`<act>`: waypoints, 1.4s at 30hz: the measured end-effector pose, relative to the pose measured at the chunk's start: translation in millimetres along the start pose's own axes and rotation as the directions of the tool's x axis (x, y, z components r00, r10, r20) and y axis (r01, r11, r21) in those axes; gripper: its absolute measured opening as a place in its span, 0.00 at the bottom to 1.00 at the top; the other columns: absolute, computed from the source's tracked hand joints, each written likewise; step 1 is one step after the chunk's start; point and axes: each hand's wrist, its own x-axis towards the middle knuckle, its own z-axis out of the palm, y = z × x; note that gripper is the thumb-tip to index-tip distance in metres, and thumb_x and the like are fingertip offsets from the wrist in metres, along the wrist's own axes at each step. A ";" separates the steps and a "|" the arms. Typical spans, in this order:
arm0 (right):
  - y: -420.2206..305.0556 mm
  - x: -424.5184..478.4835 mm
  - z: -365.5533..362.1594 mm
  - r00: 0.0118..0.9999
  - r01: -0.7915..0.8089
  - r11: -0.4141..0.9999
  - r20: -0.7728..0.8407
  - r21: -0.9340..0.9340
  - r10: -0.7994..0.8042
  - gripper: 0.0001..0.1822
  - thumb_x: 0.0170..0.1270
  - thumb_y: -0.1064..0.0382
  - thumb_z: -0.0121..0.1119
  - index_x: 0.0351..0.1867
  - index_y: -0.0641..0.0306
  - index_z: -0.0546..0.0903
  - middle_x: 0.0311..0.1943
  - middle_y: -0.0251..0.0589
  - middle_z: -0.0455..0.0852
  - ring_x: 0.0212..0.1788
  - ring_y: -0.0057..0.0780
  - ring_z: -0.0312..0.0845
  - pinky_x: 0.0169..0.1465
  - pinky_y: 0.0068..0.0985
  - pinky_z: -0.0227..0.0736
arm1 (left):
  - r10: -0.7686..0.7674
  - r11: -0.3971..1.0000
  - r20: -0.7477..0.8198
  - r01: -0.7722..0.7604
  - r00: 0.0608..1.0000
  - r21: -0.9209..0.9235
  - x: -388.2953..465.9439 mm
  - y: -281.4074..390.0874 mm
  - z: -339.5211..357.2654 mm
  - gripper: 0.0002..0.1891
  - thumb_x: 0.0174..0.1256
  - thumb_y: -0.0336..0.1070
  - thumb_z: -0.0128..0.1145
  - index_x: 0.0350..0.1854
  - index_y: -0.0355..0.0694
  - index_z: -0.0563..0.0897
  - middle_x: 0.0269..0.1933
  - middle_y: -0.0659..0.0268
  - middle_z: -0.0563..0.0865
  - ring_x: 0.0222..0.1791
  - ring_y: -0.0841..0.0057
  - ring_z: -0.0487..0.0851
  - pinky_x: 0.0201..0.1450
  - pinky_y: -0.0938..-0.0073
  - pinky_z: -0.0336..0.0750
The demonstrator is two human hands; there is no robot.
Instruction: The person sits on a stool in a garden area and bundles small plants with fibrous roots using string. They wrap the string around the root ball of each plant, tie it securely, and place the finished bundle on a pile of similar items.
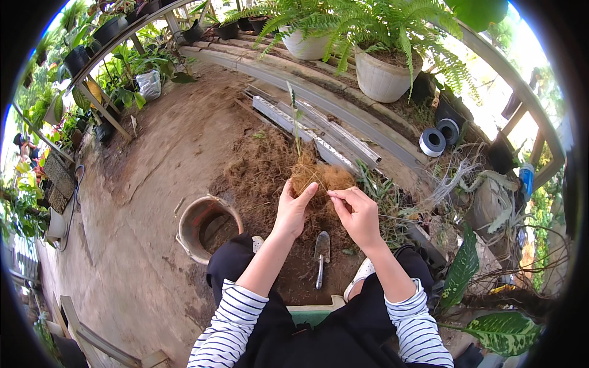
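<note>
My left hand (294,207) is closed around a ball of brown coconut fibre (306,177), from which a thin green plant stem (298,138) with a narrow leaf stands up. Thumb and forefinger of my right hand (358,214) pinch a thin string beside the ball; the string trails off to the right. Behind and below both hands lies a heap of loose coconut fibre (257,170). A metal hand trowel (322,250) rests on the soil between my feet, its handle towards me.
A worn bucket (188,230) stands at the left by my knee. Metal channels (294,124) lie beyond the heap. Potted ferns (386,76) stand on the ledge behind. Two rolls of tape (432,141) and a bundle of pale strings (453,181) are at the right, near variegated leaves (504,331).
</note>
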 end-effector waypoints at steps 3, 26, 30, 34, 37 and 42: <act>-0.5 -1.3 0.6 1.000 0.016 1.000 0.024 0.006 -0.016 0.07 0.58 0.72 0.61 0.38 0.62 0.85 0.28 0.37 0.83 0.23 0.24 0.77 0.28 0.20 0.70 | -0.038 0.999 -0.104 0.038 0.994 -0.005 4.3 0.8 -5.4 0.24 0.62 0.36 0.64 0.58 0.39 0.70 0.51 0.66 0.81 0.50 0.78 0.80 0.48 0.74 0.76; 14.3 -6.0 15.3 0.986 0.138 0.990 0.092 -0.015 -0.136 0.07 0.53 0.73 0.63 0.35 0.62 0.84 0.27 0.39 0.83 0.27 0.33 0.80 0.31 0.25 0.74 | -0.153 0.958 -0.104 0.122 0.983 -0.259 3.2 7.2 -4.7 0.26 0.66 0.55 0.56 0.55 0.40 0.74 0.49 0.61 0.81 0.48 0.67 0.80 0.55 0.61 0.78; 15.2 -4.0 17.5 0.991 0.096 0.994 0.096 -0.043 -0.091 0.06 0.53 0.71 0.64 0.34 0.62 0.84 0.27 0.40 0.83 0.28 0.35 0.81 0.31 0.26 0.74 | -0.193 0.966 -0.111 0.169 0.975 -0.195 3.4 4.6 -6.6 0.29 0.65 0.62 0.52 0.55 0.40 0.75 0.48 0.58 0.82 0.47 0.69 0.81 0.53 0.65 0.75; 15.8 0.2 16.3 0.993 0.087 0.996 0.079 -0.009 -0.086 0.06 0.52 0.71 0.64 0.33 0.62 0.85 0.28 0.39 0.84 0.28 0.35 0.81 0.32 0.26 0.74 | -0.223 0.954 -0.013 0.215 0.975 -0.210 4.8 5.5 -10.6 0.29 0.67 0.61 0.46 0.54 0.38 0.76 0.47 0.56 0.83 0.48 0.68 0.81 0.52 0.68 0.74; 16.6 3.4 11.5 0.994 0.061 0.998 0.097 -0.020 -0.058 0.06 0.52 0.69 0.65 0.33 0.61 0.85 0.28 0.39 0.85 0.27 0.35 0.80 0.32 0.26 0.74 | -0.283 0.938 0.020 0.281 0.959 -0.203 0.7 18.3 -5.0 0.28 0.65 0.57 0.45 0.53 0.37 0.77 0.47 0.55 0.84 0.48 0.67 0.81 0.52 0.69 0.74; 12.2 7.0 0.5 0.987 0.120 0.989 0.120 -0.087 -0.109 0.04 0.52 0.67 0.66 0.30 0.61 0.84 0.26 0.37 0.84 0.27 0.33 0.80 0.31 0.25 0.74 | -0.306 0.950 -0.101 0.297 0.947 -0.092 -9.1 38.8 6.3 0.23 0.63 0.53 0.53 0.51 0.39 0.78 0.46 0.58 0.84 0.46 0.69 0.82 0.50 0.67 0.76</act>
